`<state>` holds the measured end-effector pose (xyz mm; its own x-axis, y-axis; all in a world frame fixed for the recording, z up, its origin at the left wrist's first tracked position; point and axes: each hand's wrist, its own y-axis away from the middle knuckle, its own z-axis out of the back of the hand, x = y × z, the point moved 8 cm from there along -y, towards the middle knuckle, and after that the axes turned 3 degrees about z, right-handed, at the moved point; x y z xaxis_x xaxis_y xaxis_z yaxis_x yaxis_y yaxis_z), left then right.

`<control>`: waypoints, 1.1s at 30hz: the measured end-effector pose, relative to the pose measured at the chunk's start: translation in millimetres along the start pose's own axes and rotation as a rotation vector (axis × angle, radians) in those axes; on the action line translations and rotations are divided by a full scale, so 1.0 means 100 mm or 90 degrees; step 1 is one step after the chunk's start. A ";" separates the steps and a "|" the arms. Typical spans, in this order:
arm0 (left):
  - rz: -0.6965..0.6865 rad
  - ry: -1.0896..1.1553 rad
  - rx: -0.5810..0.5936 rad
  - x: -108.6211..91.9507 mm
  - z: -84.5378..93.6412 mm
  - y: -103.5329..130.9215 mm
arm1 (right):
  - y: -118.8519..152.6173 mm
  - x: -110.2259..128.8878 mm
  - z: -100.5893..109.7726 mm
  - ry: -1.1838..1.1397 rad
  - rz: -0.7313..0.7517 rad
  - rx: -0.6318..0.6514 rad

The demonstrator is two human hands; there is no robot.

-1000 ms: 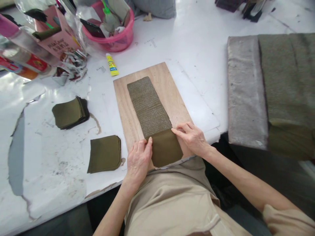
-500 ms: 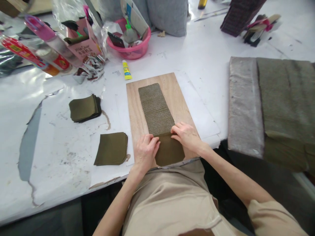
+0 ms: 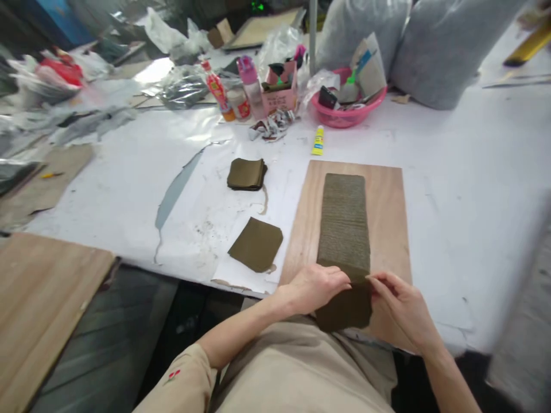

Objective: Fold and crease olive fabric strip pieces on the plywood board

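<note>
A long strip of textured grey-olive fabric lies on a wooden board. A smooth dark olive fabric piece meets its near end and hangs toward my lap. My left hand lies across the join, fingers pressed together and curled onto the smooth piece; the thumb side is partly hidden. At the right end of the join, my right hand pinches the edge of the smooth piece between thumb and forefinger. Left of the board are a near stack of olive fabric pieces and a far stack of similar pieces.
A yellow glue tube lies behind the board. Beyond it stand a pink basket of supplies, a pink box and bottles. Grey stuffed bags are at the back. Another wooden board sits at left.
The view has swung left, so the board appears further right. My left hand has moved from the left edge onto the middle of the join. My right hand stays at the right edge, pinching.
</note>
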<state>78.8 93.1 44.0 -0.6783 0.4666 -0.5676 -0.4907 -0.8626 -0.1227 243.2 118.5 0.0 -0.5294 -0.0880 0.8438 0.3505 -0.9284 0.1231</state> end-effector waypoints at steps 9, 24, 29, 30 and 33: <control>0.410 0.097 -0.337 1.23 1.08 1.10 | 0.13 0.09 -0.24 0.305 0.211 -0.175; 0.575 -0.170 -0.398 1.87 1.06 1.50 | 0.09 0.17 -0.24 0.298 0.211 -0.161; 0.540 -0.302 -0.339 1.79 0.99 1.41 | 0.09 0.19 -0.25 0.292 0.178 -0.142; 0.533 -0.330 -0.327 1.76 0.97 1.40 | 0.10 0.20 -0.25 0.287 0.171 -0.140; 0.541 -0.398 -0.310 1.70 0.99 1.38 | 0.13 0.25 -0.25 0.276 0.162 -0.143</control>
<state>-158.8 72.4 11.3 -0.9065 -0.4005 -0.1336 0.4222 -0.8646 -0.2724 215.1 95.6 10.0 -0.7357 -0.4170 0.5338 0.3613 -0.9081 -0.2116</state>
